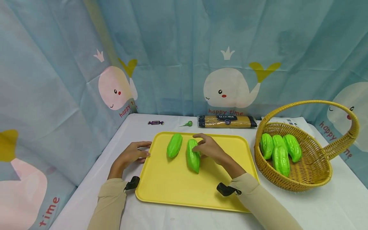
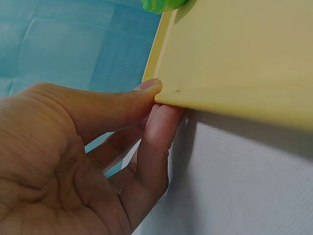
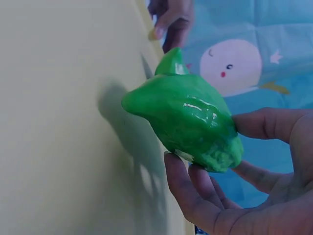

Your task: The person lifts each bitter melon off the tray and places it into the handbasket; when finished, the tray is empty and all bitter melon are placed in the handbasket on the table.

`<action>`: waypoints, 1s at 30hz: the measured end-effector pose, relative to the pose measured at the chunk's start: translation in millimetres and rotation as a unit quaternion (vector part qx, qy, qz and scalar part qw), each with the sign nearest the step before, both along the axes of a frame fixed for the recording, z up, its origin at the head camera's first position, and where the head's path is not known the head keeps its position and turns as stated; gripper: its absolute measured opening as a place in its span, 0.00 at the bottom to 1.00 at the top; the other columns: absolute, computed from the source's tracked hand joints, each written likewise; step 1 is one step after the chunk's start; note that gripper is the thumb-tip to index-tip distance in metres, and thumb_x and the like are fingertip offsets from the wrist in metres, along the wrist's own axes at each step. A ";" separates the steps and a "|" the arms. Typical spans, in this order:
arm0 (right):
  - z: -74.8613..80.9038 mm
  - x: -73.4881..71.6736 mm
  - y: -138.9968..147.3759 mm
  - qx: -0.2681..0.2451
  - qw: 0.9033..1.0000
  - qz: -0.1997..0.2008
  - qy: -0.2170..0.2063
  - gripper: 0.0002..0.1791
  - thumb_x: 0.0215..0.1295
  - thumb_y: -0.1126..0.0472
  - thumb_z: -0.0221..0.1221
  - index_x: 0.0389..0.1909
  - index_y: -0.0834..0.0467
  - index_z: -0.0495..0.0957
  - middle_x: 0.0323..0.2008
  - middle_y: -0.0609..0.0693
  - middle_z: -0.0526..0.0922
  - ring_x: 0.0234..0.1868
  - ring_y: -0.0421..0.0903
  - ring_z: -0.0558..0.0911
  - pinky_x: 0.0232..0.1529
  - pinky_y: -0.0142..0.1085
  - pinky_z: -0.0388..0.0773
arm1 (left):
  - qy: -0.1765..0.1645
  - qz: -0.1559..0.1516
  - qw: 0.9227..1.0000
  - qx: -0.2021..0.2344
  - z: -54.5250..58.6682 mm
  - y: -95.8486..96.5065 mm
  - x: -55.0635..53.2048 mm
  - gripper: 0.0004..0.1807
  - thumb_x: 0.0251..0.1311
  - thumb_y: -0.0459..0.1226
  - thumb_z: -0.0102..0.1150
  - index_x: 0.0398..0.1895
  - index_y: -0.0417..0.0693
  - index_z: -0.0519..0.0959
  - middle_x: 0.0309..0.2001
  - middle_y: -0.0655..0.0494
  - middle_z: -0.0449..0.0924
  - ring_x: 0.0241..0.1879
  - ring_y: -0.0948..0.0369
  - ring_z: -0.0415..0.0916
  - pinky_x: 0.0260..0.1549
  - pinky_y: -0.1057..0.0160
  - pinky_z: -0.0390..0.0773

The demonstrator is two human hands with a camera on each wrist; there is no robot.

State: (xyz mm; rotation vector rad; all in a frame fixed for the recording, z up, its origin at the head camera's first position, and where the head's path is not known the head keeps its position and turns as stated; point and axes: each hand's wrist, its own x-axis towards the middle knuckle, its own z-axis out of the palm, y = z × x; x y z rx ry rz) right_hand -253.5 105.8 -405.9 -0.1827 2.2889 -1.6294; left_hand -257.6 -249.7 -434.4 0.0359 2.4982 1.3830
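Observation:
My right hand [image 1: 211,150] pinches a shiny green bitter melon [image 1: 193,163] between thumb and fingers, over the middle of a yellow tray [image 1: 169,185]. In the right wrist view this bitter melon [image 3: 190,117] casts a shadow on the tray, its pointed end away from the palm. A second bitter melon [image 1: 174,146] lies on the tray to its left. At the tray's left edge, my left hand [image 1: 132,155] pinches the rim; the left wrist view shows the thumb [image 2: 146,90] on top and a finger [image 2: 161,127] underneath.
Right of the tray stands a wicker basket [image 1: 304,179] with a tall handle, several bitter melons [image 1: 281,159] inside. Behind the tray lie a purple-wrapped candy [image 1: 156,122], a small green piece with a thin pointed tip [image 1: 188,124] and a pack of spaghetti [image 1: 230,122]. A curtain [image 1: 172,86] hangs behind.

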 end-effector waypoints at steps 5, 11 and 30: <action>4.2 10.2 18.0 0.002 1.000 0.004 -0.003 0.36 0.67 0.59 0.66 0.76 0.53 0.71 0.63 0.65 0.73 0.48 0.53 0.84 0.45 0.48 0.88 | -0.002 0.002 1.000 0.000 0.8 0.4 -0.1 0.33 0.70 0.34 0.63 0.78 0.41 0.70 0.73 0.38 0.73 0.29 0.60 0.77 0.31 0.65 0.82; 12.1 22.9 43.2 0.003 1.000 0.007 -0.004 0.34 0.67 0.59 0.67 0.75 0.51 0.74 0.64 0.65 0.72 0.49 0.52 0.84 0.46 0.48 0.88 | -0.005 0.001 1.000 0.001 2.4 1.5 0.4 0.33 0.70 0.33 0.63 0.78 0.41 0.71 0.72 0.38 0.73 0.30 0.60 0.78 0.31 0.65 0.82; 54.8 64.9 118.0 0.037 0.998 0.012 0.042 0.37 0.70 0.57 0.66 0.78 0.55 0.66 0.68 0.68 0.66 0.51 0.55 0.80 0.48 0.47 0.87 | -0.006 0.003 1.000 0.007 2.1 1.1 0.8 0.33 0.70 0.33 0.63 0.78 0.41 0.70 0.73 0.37 0.72 0.32 0.60 0.79 0.33 0.66 0.83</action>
